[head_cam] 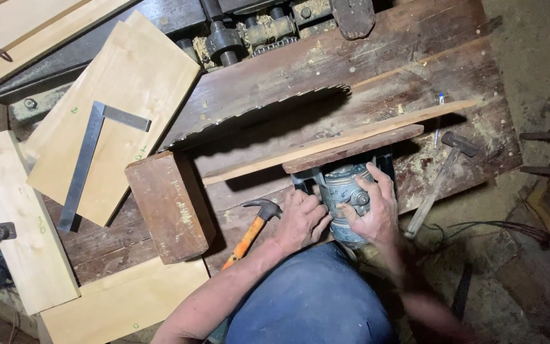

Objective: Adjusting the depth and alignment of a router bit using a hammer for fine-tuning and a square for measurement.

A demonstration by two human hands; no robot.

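Router motor [344, 194], grey and barrel-shaped, low centre of the frame, hung beneath a dark board [351, 148] at the near edge of the counter [415, 70]; long axis roughly upright, running from the board down toward the lap. Far left: pale planks [17, 223], a steel square [84, 162] laid on the upper one. Next, a dark wooden block [170, 204], a toothed saw blade [256, 114] behind it. Then an orange-handled claw hammer [249, 232], head just beside the wrist. Left hand [300, 220] pressed to the motor's left flank, fingers curled around it, grasping the housing. Motor squarely between both hands, touching each. Right hand [372, 210] wrapped over the right flank, fingers reaching up toward the board, thumb near a round knob; also grasping. Neither hand nearer: equal contact from opposite sides. Further right, a second hammer [440, 175] lying slantwise, well apart from the hands, then cables on the dirt floor [529, 38].
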